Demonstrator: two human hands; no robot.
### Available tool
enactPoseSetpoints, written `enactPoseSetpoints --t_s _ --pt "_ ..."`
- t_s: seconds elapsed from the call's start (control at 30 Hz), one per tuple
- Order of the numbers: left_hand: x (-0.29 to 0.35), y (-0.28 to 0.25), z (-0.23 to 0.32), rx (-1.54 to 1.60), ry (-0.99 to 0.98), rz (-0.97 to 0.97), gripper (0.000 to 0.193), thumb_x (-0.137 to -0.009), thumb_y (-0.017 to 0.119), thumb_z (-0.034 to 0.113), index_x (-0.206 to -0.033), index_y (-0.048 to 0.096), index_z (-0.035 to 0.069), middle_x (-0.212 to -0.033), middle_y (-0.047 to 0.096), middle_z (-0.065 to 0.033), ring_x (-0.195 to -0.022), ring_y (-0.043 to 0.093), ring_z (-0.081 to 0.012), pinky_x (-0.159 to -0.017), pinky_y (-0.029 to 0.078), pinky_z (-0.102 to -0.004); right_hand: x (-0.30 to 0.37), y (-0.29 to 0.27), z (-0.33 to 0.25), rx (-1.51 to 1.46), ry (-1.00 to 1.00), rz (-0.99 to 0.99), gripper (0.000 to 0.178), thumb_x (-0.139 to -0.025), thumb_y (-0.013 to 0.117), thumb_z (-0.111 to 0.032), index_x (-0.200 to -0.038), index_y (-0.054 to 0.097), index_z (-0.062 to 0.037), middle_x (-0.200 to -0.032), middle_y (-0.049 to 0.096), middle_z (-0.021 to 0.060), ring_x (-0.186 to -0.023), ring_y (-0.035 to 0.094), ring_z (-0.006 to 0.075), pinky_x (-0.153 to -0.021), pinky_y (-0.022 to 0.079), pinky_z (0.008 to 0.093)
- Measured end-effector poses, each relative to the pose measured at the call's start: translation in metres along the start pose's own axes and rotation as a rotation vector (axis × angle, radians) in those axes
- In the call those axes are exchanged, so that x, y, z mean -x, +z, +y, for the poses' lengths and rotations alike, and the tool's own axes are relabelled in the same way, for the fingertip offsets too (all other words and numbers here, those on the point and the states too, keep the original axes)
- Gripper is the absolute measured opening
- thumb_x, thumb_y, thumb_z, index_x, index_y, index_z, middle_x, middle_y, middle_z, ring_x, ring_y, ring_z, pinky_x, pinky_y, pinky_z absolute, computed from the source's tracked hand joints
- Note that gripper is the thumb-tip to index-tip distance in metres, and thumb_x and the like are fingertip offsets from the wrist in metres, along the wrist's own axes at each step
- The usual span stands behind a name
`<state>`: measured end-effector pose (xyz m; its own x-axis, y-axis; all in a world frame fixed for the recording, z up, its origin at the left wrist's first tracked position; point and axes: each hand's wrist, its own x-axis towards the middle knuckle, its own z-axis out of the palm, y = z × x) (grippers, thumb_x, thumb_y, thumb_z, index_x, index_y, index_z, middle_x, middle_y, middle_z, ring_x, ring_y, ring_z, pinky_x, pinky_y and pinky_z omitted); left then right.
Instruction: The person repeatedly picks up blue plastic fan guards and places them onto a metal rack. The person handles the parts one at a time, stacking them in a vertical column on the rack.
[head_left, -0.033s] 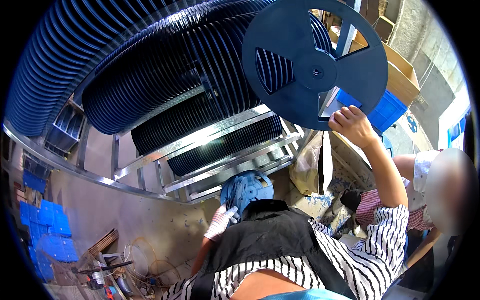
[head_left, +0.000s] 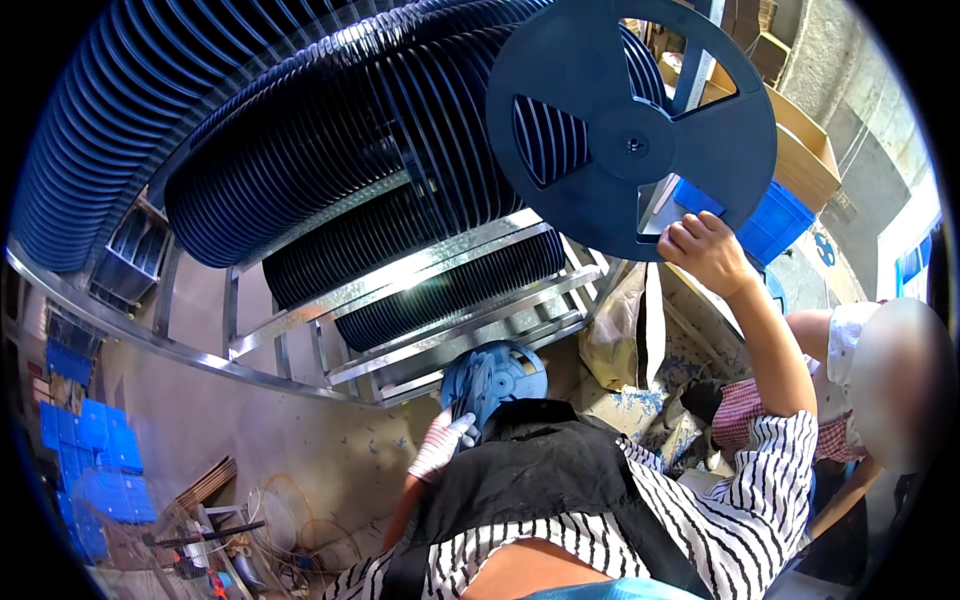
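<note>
Rack edge (head_left: 490, 238) nr R hand's (head_left: 708, 252) reel (head_left: 650, 140)

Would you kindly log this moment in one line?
right hand: gripping dark reel | left hand: gloved, holding blue reels | rack: rows of black discs

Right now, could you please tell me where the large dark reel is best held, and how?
I would take the large dark reel by its lower rim, from below right: the cut-out there leaves a narrow band to curl around, where the right grip sits.
</note>
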<state>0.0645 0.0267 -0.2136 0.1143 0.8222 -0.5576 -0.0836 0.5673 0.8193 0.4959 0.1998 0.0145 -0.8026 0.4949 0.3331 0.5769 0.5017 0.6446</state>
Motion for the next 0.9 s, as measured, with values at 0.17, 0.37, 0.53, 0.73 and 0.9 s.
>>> enactPoseSetpoints --t_s 0.17,0.37,0.53,0.73,0.9 --pt "-0.002 -0.005 -0.004 -0.088 0.027 0.026 0.036 -0.09 0.061 0.029 -0.112 0.055 0.002 -0.077 0.062 -0.0051 -0.061 0.056 -0.012 -0.059 0.045 -0.0285 -0.007 -0.018 -0.013 -0.038 0.043 -0.044 0.014 -0.073 0.062 -0.018 -0.083 0.052 -0.0143 -0.079 0.051 -0.0002 -0.08 0.055 0.0162 -0.073 0.043 0.0296" --pt "-0.027 -0.025 -0.035 -0.533 0.268 0.092 0.045 -0.088 0.064 0.034 -0.118 0.054 0.001 -0.081 0.062 -0.0062 -0.062 0.057 -0.013 -0.058 0.047 -0.0322 -0.045 -0.099 -0.053 0.079 0.028 -0.291 0.017 -0.075 0.059 -0.018 -0.09 0.057 -0.0092 -0.08 0.056 0.0028 -0.082 0.057 0.0193 -0.072 0.042 0.0329" --pt "-0.042 -0.026 -0.033 -0.055 -0.021 -0.067 0.045 -0.087 0.065 0.036 -0.115 0.054 0.004 -0.08 0.06 -0.0054 -0.063 0.057 -0.0125 -0.061 0.047 -0.0283 -0.082 -0.124 -0.091 0.076 0.052 -0.429 0.011 -0.076 0.058 -0.018 -0.081 0.06 -0.0086 -0.074 0.057 0.0028 -0.075 0.057 0.0191 -0.072 0.04 0.0343" --pt "-0.021 -0.021 -0.013 -0.237 0.045 -0.079 0.044 -0.087 0.063 0.037 -0.114 0.054 0.004 -0.076 0.06 -0.0043 -0.058 0.055 -0.0121 -0.059 0.046 -0.0288 -0.145 -0.092 -0.087 0.363 -0.268 -0.559 0.024 -0.078 0.057 -0.02 -0.097 0.069 -0.011 -0.095 0.064 0.0037 -0.101 0.056 0.0234 -0.105 0.028 0.0453" --pt "-0.006 -0.031 -0.049 -0.038 0.198 0.037 0.047 -0.087 0.066 0.028 -0.122 0.051 0.001 -0.099 0.063 -0.0078 -0.086 0.059 -0.016 -0.082 0.046 -0.0303 -0.167 -0.035 -0.065 -0.02 -0.107 0.14 0.048 -0.08 0.063 -0.021 -0.128 0.056 -0.0178 -0.147 0.036 0.0032 -0.139 0.029 0.0222 -0.116 0.014 0.0504"
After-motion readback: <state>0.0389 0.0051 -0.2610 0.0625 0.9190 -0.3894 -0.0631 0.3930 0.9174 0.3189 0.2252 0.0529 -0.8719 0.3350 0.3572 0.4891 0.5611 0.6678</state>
